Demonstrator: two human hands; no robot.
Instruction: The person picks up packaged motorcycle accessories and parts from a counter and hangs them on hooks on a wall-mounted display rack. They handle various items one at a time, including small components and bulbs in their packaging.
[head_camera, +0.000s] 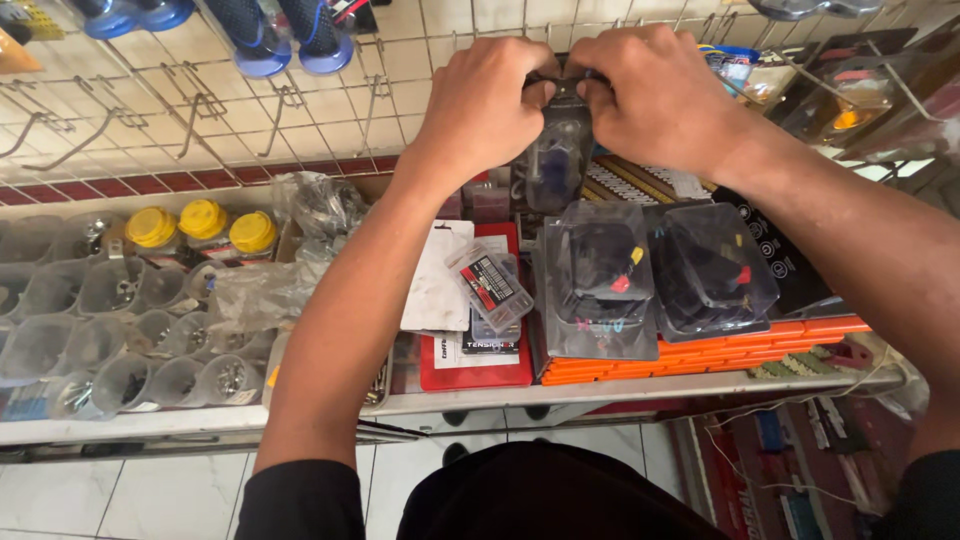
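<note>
Where: I hold a clear blister pack (556, 150) up against the wire rack (300, 95), above the shelf (600, 388).
Hands: my left hand (487, 105) and right hand (648, 95) both pinch its top edge.
Handling: light, stiff, slick plastic; I judge the top edge the best hold.
Hidden: my fingers cover the top; the dark part inside is perhaps a switch.

— What are your left hand (480, 105) and right hand (655, 95) pinching up at the wire grid (200, 90)?

— You grip a clear, glossy plastic blister pack (555, 150); the grid behind it is thin, pale coated metal.

— And along the shelf (600, 390)?

— At its left edge you have cloudy, translucent plastic cups (110, 340) and smooth yellow plastic caps (203, 222). Near the right edge, shiny clear clamshell packs (650, 270) lie on matt orange boxes (700, 355). Crinkled glossy plastic bags (320, 205) sit at the back.
</note>
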